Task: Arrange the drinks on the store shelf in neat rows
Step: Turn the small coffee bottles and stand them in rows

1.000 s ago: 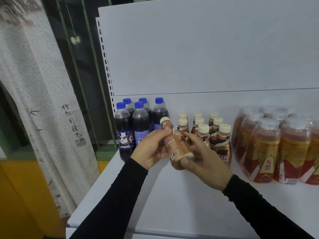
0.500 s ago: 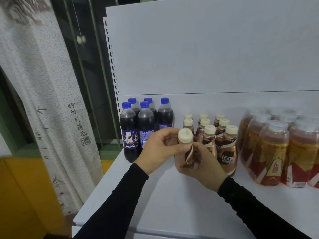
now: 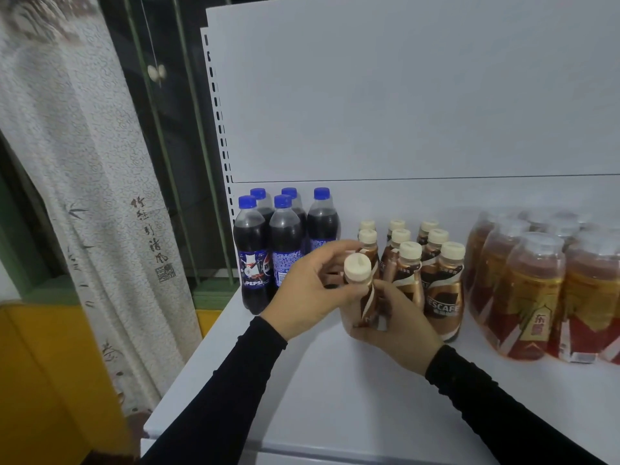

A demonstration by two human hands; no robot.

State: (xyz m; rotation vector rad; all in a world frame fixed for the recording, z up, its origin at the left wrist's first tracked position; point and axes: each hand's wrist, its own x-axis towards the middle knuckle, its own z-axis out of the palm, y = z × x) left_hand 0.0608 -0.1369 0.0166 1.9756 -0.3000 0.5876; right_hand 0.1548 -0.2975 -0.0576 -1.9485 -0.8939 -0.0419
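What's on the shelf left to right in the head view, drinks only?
Pepsi bottles → coffee bottle held by both hands → standing Nescafe bottles → shrink-wrapped tea bottles.

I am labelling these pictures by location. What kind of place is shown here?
Most likely a small shop. A white retail shelf with a slotted upright holds grouped drinks: cola bottles, coffee bottles and shrink-wrapped tea packs.

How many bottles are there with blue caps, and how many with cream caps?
Pepsi bottles with blue caps: 5
Nescafe coffee bottles with cream caps: 9, counting the one in the hands
Total: 14
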